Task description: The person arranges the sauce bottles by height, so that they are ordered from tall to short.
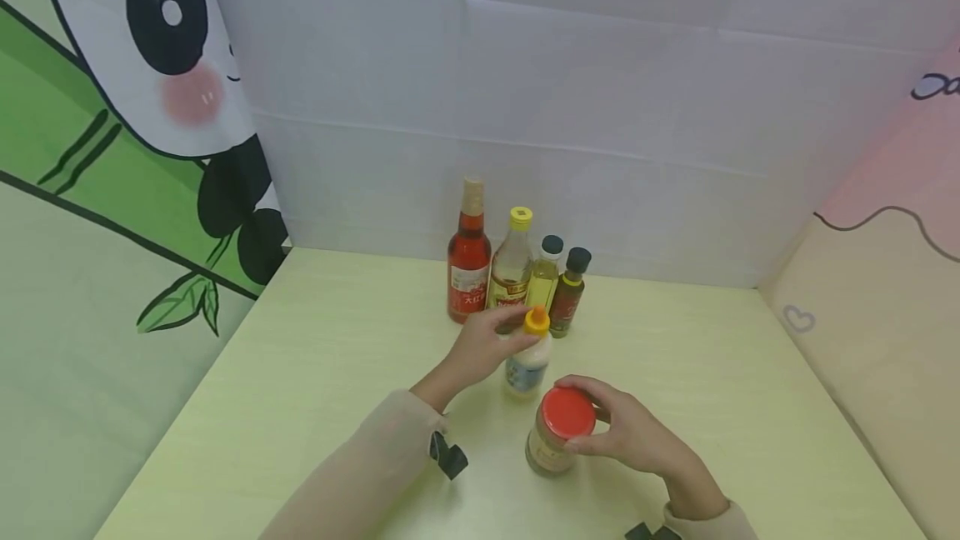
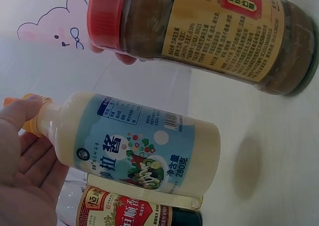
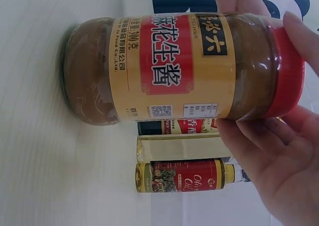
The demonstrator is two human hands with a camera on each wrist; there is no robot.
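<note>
My left hand (image 1: 482,348) pinches the orange-yellow cap of a salad dressing squeeze bottle (image 1: 527,367). In the left wrist view the thumb lies on that cap, and the blue label on the bottle (image 2: 144,141) faces the camera. Nearer to me, my right hand (image 1: 626,429) grips a peanut butter jar (image 1: 551,448) around its red lid, thumb on one side and fingers on the other. Brown paste fills the jar (image 3: 172,69) in the right wrist view. Whether the jar and the squeeze bottle touch the table cannot be told.
Behind the hands stand a red-liquid bottle (image 1: 468,265), a yellow-capped vinegar bottle (image 1: 513,265), a pale oil bottle (image 1: 543,282) and a dark-capped olive oil bottle (image 1: 567,302), close together. A white cloth wall (image 1: 600,107) rises behind the pale table (image 1: 315,340).
</note>
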